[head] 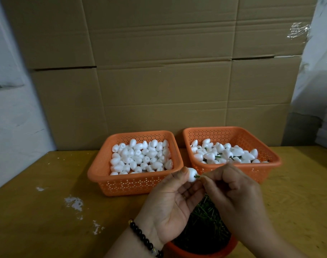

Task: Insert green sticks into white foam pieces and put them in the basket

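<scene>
Head view: nearest, an orange bowl [201, 253] heaped with green sticks [203, 222] sits at the table's [47, 211] front edge, partly under both hands. The left hand [170, 205], palm up with a dark bead bracelet [146, 239] on its wrist, pinches a white foam piece [192, 175] between thumb and fingertips. The right hand [233, 192], knuckles up and fingers curled, pinches a green stick [197, 176] whose tip enters the foam. Beyond, the left orange basket [99, 172] holds plain foam pieces; the right orange basket [274, 161] holds foam pieces with sticks. Cardboard boxes [159, 71] stand behind.
</scene>
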